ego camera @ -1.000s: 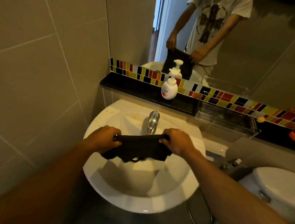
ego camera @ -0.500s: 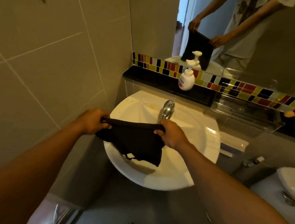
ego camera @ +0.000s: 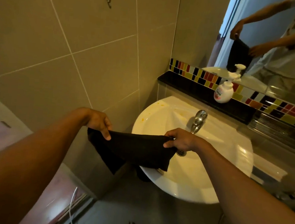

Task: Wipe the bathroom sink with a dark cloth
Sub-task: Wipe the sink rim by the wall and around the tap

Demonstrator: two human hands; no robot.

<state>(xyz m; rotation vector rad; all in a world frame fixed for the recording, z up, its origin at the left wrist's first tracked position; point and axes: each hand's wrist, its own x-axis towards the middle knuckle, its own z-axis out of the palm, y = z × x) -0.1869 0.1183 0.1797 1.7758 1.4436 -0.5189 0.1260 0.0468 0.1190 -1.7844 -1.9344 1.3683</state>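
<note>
While both hands [ego camera: 139,132] grip it, cloth [ego camera: 136,152] has spread wider.

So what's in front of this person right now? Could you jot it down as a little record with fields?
Place: bathroom, tiled wall
Left hand: pinching the dark cloth at its left top corner
Right hand: pinching the right top corner
Cloth: stretched between both hands, hanging over the sink front rim
Sink: white, yellowish stains near back left rim
Faucet: chrome, at the back
Soap bottle: on the black ledge
Wiping: not yet begun
</note>
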